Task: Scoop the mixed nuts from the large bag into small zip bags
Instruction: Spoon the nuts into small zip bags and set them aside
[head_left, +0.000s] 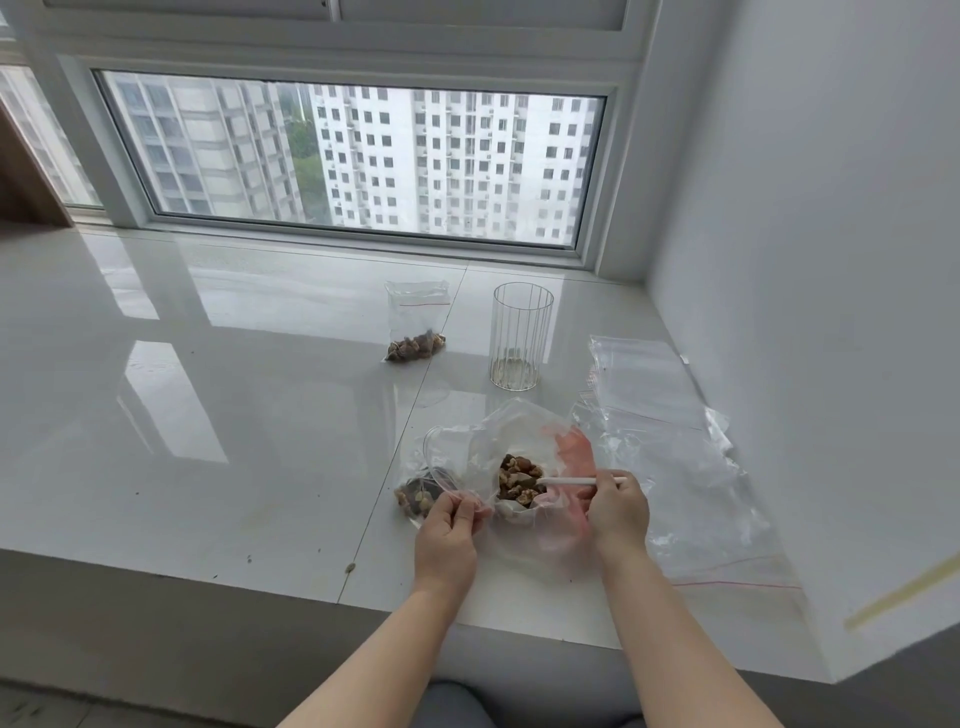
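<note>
My right hand (618, 506) has its fingers curled around a white spoon handle (576, 481), the spoon's tip buried in the mixed nuts (519, 480) inside the big open bag (540, 447) on the glossy white sill (208, 415). My left hand (449, 525) pinches the rim of a small zip bag (431, 467) just left of the big bag, touching it, with some nuts already in the bottom. Another small bag with nuts (415, 325) lies farther back near the window, an empty ribbed glass (521, 336) stands right of it, and spare empty zip bags (675, 441) lie along the right wall.
</note>
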